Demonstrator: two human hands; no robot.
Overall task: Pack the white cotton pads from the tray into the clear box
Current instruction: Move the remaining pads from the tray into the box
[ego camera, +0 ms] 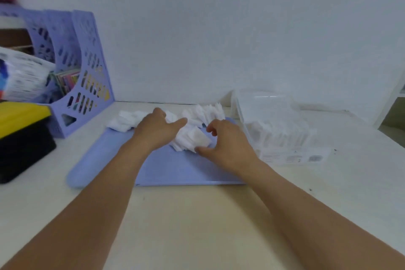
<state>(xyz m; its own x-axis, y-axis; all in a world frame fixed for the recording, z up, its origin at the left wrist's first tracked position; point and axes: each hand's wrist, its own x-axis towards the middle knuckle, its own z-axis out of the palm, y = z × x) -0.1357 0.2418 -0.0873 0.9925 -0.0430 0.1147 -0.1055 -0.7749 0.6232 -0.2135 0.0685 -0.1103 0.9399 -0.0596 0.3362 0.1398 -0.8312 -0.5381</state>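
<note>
White cotton pads (192, 136) heaped mid-frame on lilac tray (175, 169); clear box (278, 125) just right. Right hand (225, 142) pinches small stack; left hand (157, 127) flat, steadying pile. Pads feather-light, soft, slide apart: squeeze stack by faces.

Open desk in front, clutter at both sides

Bare desk (197, 215) lies near the tray (175, 171); file rack (83, 72) and black case (24, 149) crowd left, clear box (276, 125) right.
</note>
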